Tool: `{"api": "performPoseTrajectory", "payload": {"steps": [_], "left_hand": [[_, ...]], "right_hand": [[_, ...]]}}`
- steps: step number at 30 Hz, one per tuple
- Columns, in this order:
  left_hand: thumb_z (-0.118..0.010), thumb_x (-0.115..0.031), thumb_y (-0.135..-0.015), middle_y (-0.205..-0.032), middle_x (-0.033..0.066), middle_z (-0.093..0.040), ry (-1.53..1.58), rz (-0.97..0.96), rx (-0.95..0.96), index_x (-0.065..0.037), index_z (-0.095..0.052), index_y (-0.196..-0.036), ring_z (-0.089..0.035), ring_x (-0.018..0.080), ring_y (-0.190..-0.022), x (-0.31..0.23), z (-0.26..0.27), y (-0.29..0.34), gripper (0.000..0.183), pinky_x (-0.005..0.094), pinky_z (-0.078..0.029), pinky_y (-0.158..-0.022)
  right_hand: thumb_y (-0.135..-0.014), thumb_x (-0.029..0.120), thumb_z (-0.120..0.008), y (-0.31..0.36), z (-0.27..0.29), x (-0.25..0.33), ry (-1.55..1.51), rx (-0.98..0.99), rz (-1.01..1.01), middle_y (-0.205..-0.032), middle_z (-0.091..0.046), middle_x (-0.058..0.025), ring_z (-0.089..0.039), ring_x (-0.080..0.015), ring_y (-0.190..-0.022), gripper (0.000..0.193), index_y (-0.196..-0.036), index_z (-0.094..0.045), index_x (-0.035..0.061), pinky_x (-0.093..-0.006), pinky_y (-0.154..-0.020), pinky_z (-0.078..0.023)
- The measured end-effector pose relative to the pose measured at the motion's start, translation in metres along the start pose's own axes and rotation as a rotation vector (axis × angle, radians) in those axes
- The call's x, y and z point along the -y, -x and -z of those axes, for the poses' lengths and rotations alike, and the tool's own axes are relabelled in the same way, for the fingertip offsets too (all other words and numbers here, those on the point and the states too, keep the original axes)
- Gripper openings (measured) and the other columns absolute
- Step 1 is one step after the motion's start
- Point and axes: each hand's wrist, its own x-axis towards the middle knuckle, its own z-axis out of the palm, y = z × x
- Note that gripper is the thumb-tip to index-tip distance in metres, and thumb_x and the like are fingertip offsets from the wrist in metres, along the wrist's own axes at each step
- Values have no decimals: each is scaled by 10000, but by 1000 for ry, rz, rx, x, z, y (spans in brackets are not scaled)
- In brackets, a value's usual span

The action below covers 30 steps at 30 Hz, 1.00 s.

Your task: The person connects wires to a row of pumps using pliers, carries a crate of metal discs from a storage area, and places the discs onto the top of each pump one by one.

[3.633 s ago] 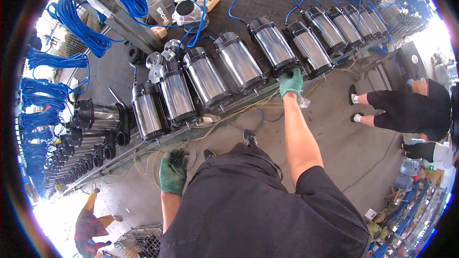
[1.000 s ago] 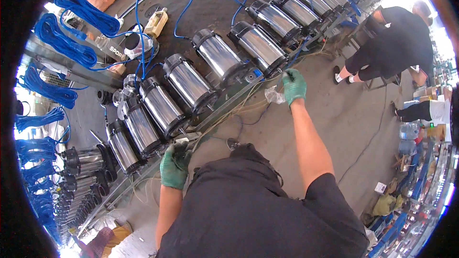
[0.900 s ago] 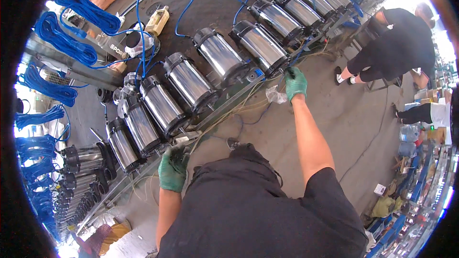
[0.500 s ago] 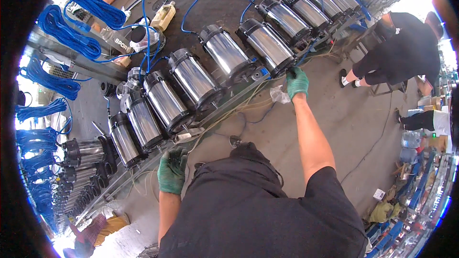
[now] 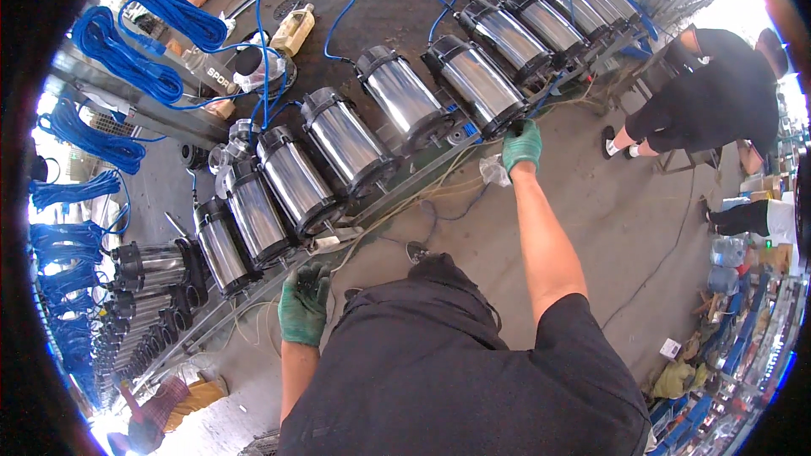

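Note:
My right hand (image 5: 522, 149), in a green glove, is at the lower black end of a shiny steel pump motor (image 5: 480, 84). Its fingers close near that end, and what they pinch is hidden. Lower left, my left hand (image 5: 303, 304) wears the same kind of glove, its dark-tipped fingers curled over something dark I cannot make out. Nearest to it lie more steel motors with black end caps, one a steel motor (image 5: 258, 218) and another a steel motor (image 5: 221, 247). A further motor (image 5: 402, 95) lies just left of the one at my right hand.
The motors rest slanted along a metal rail (image 5: 422, 171) with thin hoses beside it. Blue cable coils (image 5: 135, 55) hang at the left. A plastic jug (image 5: 293, 29) stands behind the row. At the right a person (image 5: 718, 89) in dark clothes bends over. Clear film (image 5: 494, 171) lies near my right hand.
My right hand has shifted slightly left and down at the motor's end, its wrist turning a little. My left hand keeps its place. The person at the right has moved an arm, and a gloved hand now shows.

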Motion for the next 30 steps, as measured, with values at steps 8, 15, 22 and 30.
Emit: {"api": "performPoseTrajectory", "payload": {"steps": [8, 15, 22, 30], "left_hand": [[-556, -245, -1026, -1155, 170, -724, 12, -11, 17, -37, -711, -1057, -681, 339, -1114, 3, 5, 2, 261, 414, -588, -947], [-549, -256, -1029, -1149, 166, -727, 8, -4, 21, -40, -713, -1056, -692, 329, -1090, 8, 9, 0, 272, 404, -600, -917], [-550, -258, -1025, -1153, 169, -724, 24, 15, 49, -35, -715, -1055, -683, 331, -1109, 13, 1, 0, 279, 419, -597, -920], [-546, -266, -1026, -1194, 164, -707, 4, -27, -42, -30, -690, -1121, -661, 333, -1127, 24, 18, 11, 292, 428, -556, -989]], "right_hand": [[-899, -2, -629, -17, -20, -40, -270, 160, -148, -955, -715, -96, -689, -202, -777, 178, -1072, -659, 25, -361, -657, -604], [-902, -7, -620, -20, -18, -23, -994, 159, -718, -970, -699, -73, -656, -198, -783, 215, -1101, -636, 75, -359, -649, -546], [-887, 31, -649, -26, -29, -51, -462, 73, -266, -974, -700, -110, -684, -256, -850, 249, -1130, -605, 61, -380, -731, -566], [-839, 160, -733, 27, 54, 36, 6, 206, -22, -1153, -609, -206, -597, -388, -1088, 406, -1204, -594, 53, -472, -912, -502]]}}
